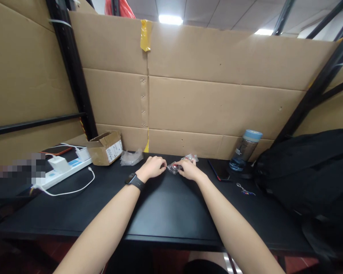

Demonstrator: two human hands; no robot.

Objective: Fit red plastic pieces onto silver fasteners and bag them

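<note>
A small clear plastic bag (173,168) with something red in it lies on the black table. My right hand (189,169) is closed on this bag, thumb and fingertips at its right side. My left hand (153,167), with a black watch (135,181) on the wrist, is beside the bag's left edge. Its fingers are curled together, and what they pinch, if anything, is too small to make out. Just behind my right hand lies another clear bag (192,156) with red in it, partly hidden by the fingers.
Left of my hands are flat clear plastic bags (131,157), an open cardboard box (106,149) and a white power strip (65,170) with cables. To the right lie a phone (219,170), a water bottle (245,150), a keychain (246,190) and a black backpack (311,182). Cardboard walls (194,102) stand behind.
</note>
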